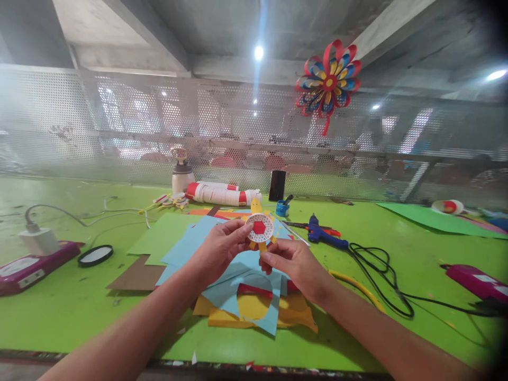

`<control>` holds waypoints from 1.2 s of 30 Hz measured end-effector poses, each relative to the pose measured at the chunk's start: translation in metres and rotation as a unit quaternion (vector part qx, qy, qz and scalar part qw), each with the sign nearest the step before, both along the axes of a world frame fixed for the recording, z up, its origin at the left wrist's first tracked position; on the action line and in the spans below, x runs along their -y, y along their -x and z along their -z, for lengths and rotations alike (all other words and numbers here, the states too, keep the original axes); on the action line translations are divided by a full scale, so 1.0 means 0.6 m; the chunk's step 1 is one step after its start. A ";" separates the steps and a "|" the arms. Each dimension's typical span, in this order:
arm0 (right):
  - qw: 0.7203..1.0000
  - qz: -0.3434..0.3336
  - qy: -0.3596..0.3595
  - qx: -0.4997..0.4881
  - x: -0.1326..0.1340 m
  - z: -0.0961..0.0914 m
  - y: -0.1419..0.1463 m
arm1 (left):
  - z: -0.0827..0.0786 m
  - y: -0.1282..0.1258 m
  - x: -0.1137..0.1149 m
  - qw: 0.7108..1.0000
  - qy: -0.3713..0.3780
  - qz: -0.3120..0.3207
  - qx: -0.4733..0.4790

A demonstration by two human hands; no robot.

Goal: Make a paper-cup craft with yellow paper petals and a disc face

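Note:
I hold up a small paper turtle (260, 226): a yellow cut-out body with a white fluted paper-cup shell and a red hexagon in its middle. My left hand (222, 246) pinches its left side with fingers closed. My right hand (293, 264) grips its lower end between thumb and fingers. Below both hands lies a pile of coloured paper sheets (238, 296), light blue on top, with yellow, red, green and brown beneath, on the green table (397, 248).
A blue glue gun (323, 235) with a black cord lies right of the hands. A stack of paper cups (222, 193), a white bottle (181, 177), a dark phone (277, 185) and a small blue pot (282, 208) stand behind. Pink devices (27, 267) sit at both sides. A paper flower (328, 82) hangs on the mesh wall.

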State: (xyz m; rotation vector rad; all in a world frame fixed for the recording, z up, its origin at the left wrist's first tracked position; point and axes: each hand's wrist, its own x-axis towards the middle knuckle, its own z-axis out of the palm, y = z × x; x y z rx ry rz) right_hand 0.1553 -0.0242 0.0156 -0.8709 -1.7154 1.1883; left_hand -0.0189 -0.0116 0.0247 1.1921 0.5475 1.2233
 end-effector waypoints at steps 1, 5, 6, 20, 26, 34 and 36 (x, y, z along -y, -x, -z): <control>1.000 0.000 0.000 0.001 0.001 0.000 0.000 | 0.000 0.000 0.000 1.000 -0.001 0.000 -0.001; 1.000 -0.003 -0.002 0.000 0.003 -0.002 0.000 | -0.001 0.000 0.001 1.000 -0.008 0.006 0.000; 1.000 -0.005 -0.005 0.001 0.003 -0.003 0.000 | -0.002 0.000 0.001 1.000 -0.009 0.005 0.001; 1.000 0.004 -0.015 0.007 0.008 -0.006 0.003 | -0.001 -0.001 0.001 1.000 -0.001 0.005 0.018; 1.000 0.007 -0.022 -0.013 0.006 -0.005 0.003 | 0.005 -0.003 -0.001 1.000 -0.005 0.020 0.017; 1.000 -0.001 -0.022 -0.016 0.006 -0.003 0.002 | 0.007 -0.003 -0.003 1.000 -0.010 0.019 0.020; 1.000 -0.004 -0.020 -0.011 0.007 -0.003 0.002 | 0.006 -0.003 -0.003 1.000 -0.010 0.018 0.016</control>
